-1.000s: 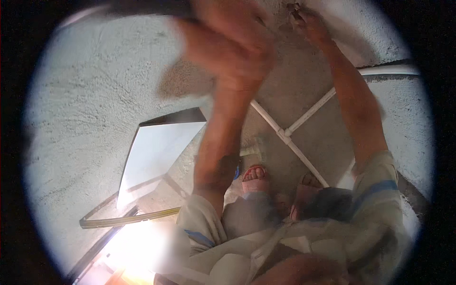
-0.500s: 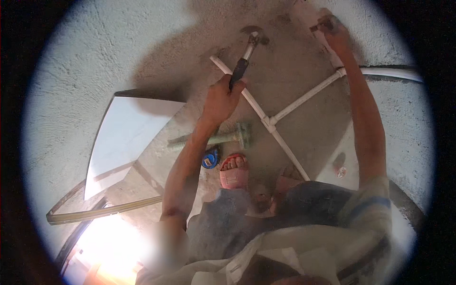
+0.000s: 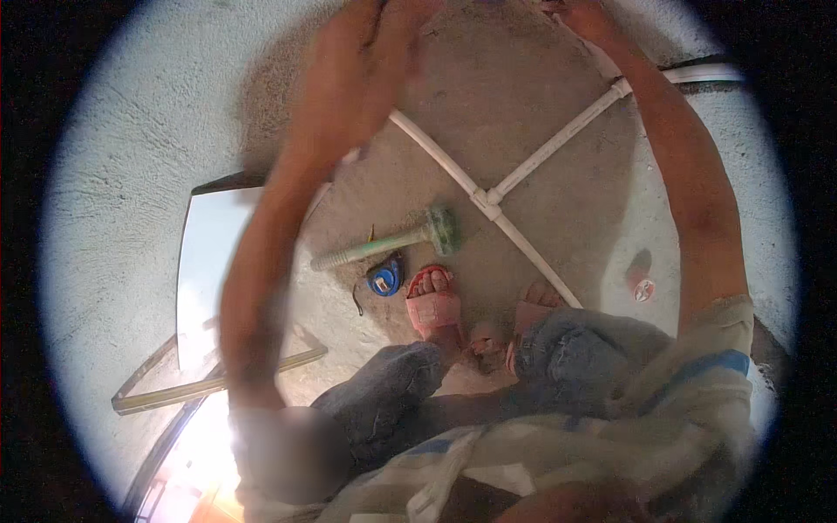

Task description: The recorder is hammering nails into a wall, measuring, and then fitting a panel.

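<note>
My left hand (image 3: 357, 74), smeared by motion, is raised at the top, left of the middle. It is closed round the claw hammer, of which only a dark bit of handle (image 3: 377, 24) shows; the head is out of the picture. At the upper right edge my right hand (image 3: 588, 19) is closed on a small dark piece whose kind I cannot make out, close to the rough wall. Between my arms lies white plastic pipe (image 3: 440, 164) with a tee joint (image 3: 488, 202). One branch runs up to a fitting (image 3: 621, 87) beside my right forearm.
A green-stained mallet (image 3: 384, 247) and a blue tape measure (image 3: 384, 277) lie before my sandalled feet (image 3: 434, 305). At left a white panel (image 3: 209, 253) leans by the rough wall, above a yellowish curved strip (image 3: 187, 397). A small round object (image 3: 643, 290) is at right.
My left hand has swung up and left with the hammer, whose head has left the picture. My right hand sits higher in the picture. The whole view has shifted slightly.
</note>
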`<state>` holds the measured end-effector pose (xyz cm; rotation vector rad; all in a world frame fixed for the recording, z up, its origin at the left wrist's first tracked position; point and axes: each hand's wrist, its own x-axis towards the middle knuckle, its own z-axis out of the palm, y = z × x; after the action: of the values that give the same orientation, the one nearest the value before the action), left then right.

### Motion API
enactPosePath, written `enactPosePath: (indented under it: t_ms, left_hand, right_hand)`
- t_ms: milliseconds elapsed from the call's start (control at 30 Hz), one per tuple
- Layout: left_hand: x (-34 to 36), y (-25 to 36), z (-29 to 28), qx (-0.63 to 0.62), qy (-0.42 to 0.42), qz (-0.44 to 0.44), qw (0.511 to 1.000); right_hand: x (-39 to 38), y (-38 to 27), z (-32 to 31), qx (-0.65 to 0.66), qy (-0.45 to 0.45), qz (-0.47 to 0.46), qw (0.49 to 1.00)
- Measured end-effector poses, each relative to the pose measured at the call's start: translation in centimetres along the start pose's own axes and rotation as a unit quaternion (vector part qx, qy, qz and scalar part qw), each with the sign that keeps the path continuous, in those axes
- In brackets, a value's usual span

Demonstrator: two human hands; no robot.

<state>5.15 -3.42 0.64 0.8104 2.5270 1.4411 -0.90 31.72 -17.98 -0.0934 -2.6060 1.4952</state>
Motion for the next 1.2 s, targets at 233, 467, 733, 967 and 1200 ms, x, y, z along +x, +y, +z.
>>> enactPosePath:
  t_ms: [233, 467, 733, 967, 1200]
  left_hand:
    - [0.3, -3.8, 10.1, 0.014, 0.244, 0.011, 0.970]
    - [0.3, -3.0, 7.4, 0.166, 0.180, 0.065, 0.967]
    - [0.9, -2.0, 8.4, 0.055, 0.345, 0.194, 0.917]
    - [-0.4, -6.5, 8.6, 0.224, 0.093, -0.071, 0.968]
    - [0.4, -0.8, 9.1, 0.006, 0.264, 0.011, 0.964]
  right_hand:
    - [0.2, 0.2, 1.8, -0.141, -0.029, -0.071, 0.987]
    - [-1.3, -4.2, 2.5, -0.018, -0.027, 0.071, 0.997]
    - [-3.3, -7.6, 2.4, 0.053, 0.005, 0.143, 0.988]
    - [-0.6, 0.9, 3.8, -0.358, -0.030, -0.090, 0.929]
    - [-1.7, -3.9, 3.8, -0.203, -0.007, -0.065, 0.977]
